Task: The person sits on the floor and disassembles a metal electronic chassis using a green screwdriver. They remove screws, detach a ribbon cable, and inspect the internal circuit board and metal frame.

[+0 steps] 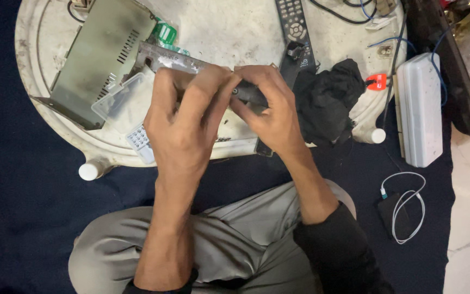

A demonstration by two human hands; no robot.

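Both hands meet over the front edge of a round white worktop (39,65), w/ a long grey metal panel (164,59) held between them. Left hand (186,122) wraps over the panel's middle; fingers (205,90) curled down tight around it, thumb side pressing toward the other hand. Right hand (267,109) grips the panel's right end, fingers (257,76) bent and closed on it, touching the left hand's fingertips. Most of the panel is hidden under the hands; only its left end sticks out, up and to the left.

Just beside that end lies a grey metal cover (96,60) w/ vent slots, tilted, plus a clear plastic box (119,100) touching it. A small white keypad piece (140,141) sits at the worktop's rim, below the left hand. Green packet (165,34) near the cover's top corner. Black remote (295,27) lies behind the right hand, a black cloth (330,100) just to its right. Small orange part (376,81) near the cloth. Off the worktop, on the dark blue floor cover (23,190): a white rectangular box (420,109) and a coiled white cable (406,207). Person sits cross-legged, grey trousers (235,234), black sleeve (338,245).
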